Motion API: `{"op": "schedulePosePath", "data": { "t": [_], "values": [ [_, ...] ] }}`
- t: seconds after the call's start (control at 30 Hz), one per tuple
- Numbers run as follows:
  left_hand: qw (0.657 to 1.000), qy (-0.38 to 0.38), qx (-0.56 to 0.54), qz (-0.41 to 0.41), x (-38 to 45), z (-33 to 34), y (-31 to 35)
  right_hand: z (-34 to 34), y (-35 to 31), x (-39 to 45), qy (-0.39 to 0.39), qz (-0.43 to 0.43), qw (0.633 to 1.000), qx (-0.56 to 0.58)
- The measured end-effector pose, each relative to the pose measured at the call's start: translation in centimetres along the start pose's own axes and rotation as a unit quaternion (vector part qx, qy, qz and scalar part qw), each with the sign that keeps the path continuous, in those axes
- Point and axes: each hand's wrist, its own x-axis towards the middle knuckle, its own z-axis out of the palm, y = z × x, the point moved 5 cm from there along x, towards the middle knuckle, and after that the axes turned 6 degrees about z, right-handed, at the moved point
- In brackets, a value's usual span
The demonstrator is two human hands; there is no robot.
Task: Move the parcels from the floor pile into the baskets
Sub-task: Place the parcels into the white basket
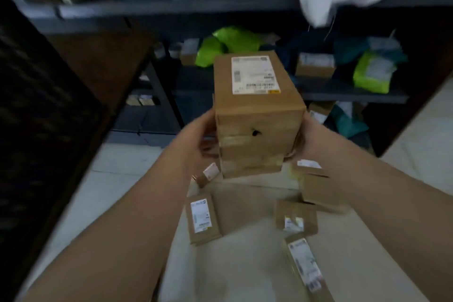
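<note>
Parcels are the job here, and one tall cardboard box is up off the floor, held between both hands in front of the dark shelving. The left hand wraps the box's left side low down, fingers curled onto the near face; the right hand presses against the right side, though blur hides how its fingers lie, so its grip is likely a clasp rather than certain. A shipping label sits on the box's top face. Below the box, several smaller cartons lie scattered on the pale floor. No basket can be made out. The box looks stiff and taped, its walls holding shape under the squeeze, and probably has some weight given two hands on it. Opposite side walls near the bottom seem the soundest hold.
</note>
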Motion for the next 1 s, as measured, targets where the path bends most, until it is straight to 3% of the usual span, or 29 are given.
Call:
{"op": "schedulePosePath", "data": {
  "t": [0.17, 0.27, 0.4, 0.67, 1.0],
  "values": [
    [0.997, 0.039, -0.018, 0.062, -15.1, 1.2, 17.9, 3.9, -11.6, -20.2, -0.041, -0.047, 0.997, -0.049],
    [0.993, 0.061, -0.033, 0.093, -21.8, 0.4, 24.7, 6.4, -16.4, -28.9, -0.04, -0.1, 0.989, -0.098],
    [0.984, 0.104, -0.054, 0.135, -29.6, -2.4, 31.3, 10.7, -20.1, -38.3, -0.107, -0.147, 0.97, -0.161],
    [0.949, 0.221, -0.089, 0.208, -40.3, -10.9, 34.1, 20.9, -20.1, -46.2, -0.215, -0.197, 0.92, -0.262],
    [0.914, 0.321, -0.114, 0.219, -51.0, -26.0, 30.0, 35.5, -9.5, -51.7, -0.311, -0.171, 0.881, -0.312]
  ]
}}
